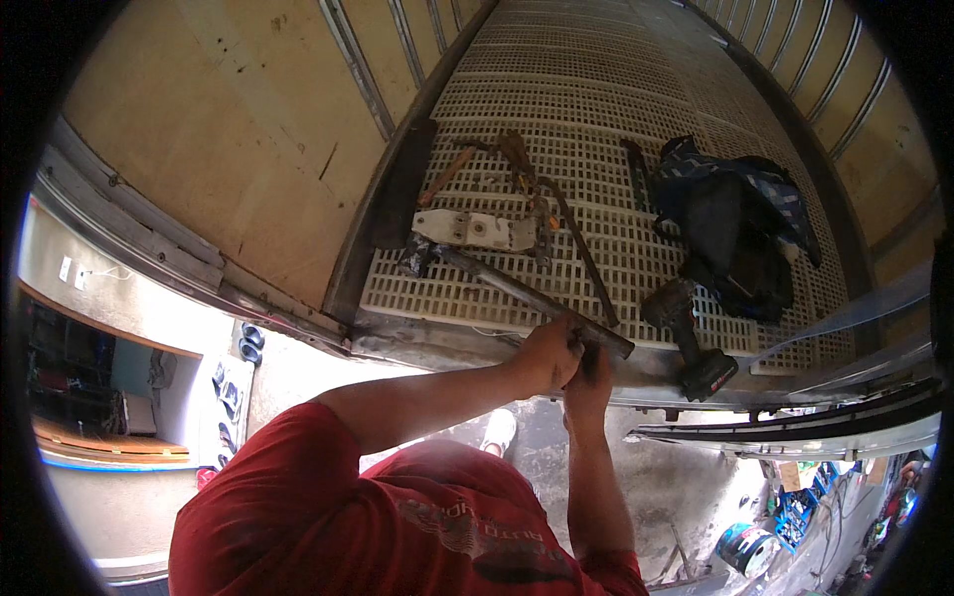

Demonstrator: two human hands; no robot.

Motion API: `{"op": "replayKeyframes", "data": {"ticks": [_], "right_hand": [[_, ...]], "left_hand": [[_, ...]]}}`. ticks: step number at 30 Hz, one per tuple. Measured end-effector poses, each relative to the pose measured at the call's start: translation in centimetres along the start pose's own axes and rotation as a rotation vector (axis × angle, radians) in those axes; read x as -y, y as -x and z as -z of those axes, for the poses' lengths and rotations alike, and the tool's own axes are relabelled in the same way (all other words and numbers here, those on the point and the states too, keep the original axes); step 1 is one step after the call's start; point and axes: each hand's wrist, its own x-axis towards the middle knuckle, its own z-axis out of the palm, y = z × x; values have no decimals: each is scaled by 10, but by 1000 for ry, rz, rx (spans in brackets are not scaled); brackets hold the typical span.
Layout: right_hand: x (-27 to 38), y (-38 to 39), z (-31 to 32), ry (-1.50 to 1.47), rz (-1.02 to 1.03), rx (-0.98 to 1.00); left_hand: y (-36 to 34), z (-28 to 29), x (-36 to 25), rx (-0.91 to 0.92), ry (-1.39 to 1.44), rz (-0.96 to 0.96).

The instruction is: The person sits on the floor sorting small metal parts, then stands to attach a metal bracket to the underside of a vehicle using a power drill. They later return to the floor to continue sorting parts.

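Holding the long metal bar (pixel 527 293) tight, both hands, left hand (pixel 547 353) and right hand (pixel 589 382), should keep fingers closed and steady on the truck floor edge (pixel 447 343).

Few such things show. At the lower right, on the ground below the truck bed, a round can (pixel 745 546) stands tilted, with a teal and white label around its side. Just above it, by the blue rack, hangs a small tan card or tag (pixel 791 475), roughly rectangular; its surface is too small to make out. At the far left, 2 small white plates (pixel 70 270) sit on the pale wall above the shop opening; whether they are signs or outlets cannot be told. No screens appear.
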Motion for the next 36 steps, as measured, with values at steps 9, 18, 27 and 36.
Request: {"op": "replayKeyframes", "data": {"ticks": [9,18,27,36], "right_hand": [[19,20,33,-6,-325,-17],[10,45,50,-15,-430,-28],[30,46,-35,-310,-509,87],[1,130,-175,-568,-986,165]], "left_hand": [[-114,157,40,-17,-1350,-128],[-159,200,52,287,-1114,252],[126,182,-3,-120,-481,52],[300,221,35,-249,-60,634]]}}
